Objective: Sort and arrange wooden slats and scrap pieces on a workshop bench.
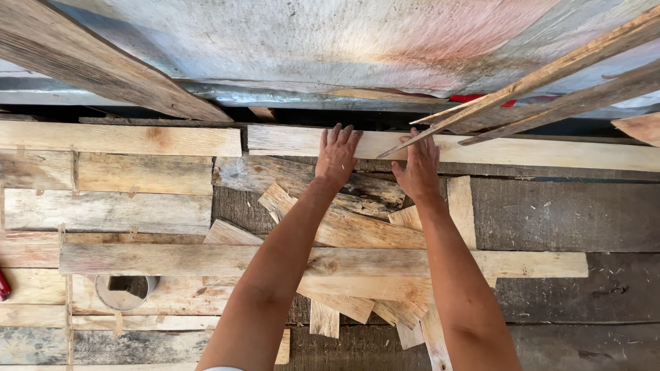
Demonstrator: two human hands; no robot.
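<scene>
Both your hands lie flat on a long pale plank that runs crosswise along the far edge of the work surface, just under the grey metal sheet. Your left hand rests palm down near the plank's left end, its fingers stretched out straight and close together, tips reaching over the far edge. Your right hand sits just beside it, also palm down, fingers extended and slightly spread, thumb angled towards the left hand. Neither hand is curled around the wood; they press on its top face.

The plank is light, freshly cut-looking wood with a smooth face and faint grain, narrow for its length, and it carries on to the right edge of the view. Its left end butts close to a second pale board lying in the same line.

Two thin rough slats lean in from the upper right, and their pointed ends come down right by your right fingertips.

Below your forearms lies a loose heap of short offcuts, crossing each other at angles, some dark and weathered. A longer board lies across the heap, under both arms. To the left, a grey round container sits among flat weathered boards.
</scene>
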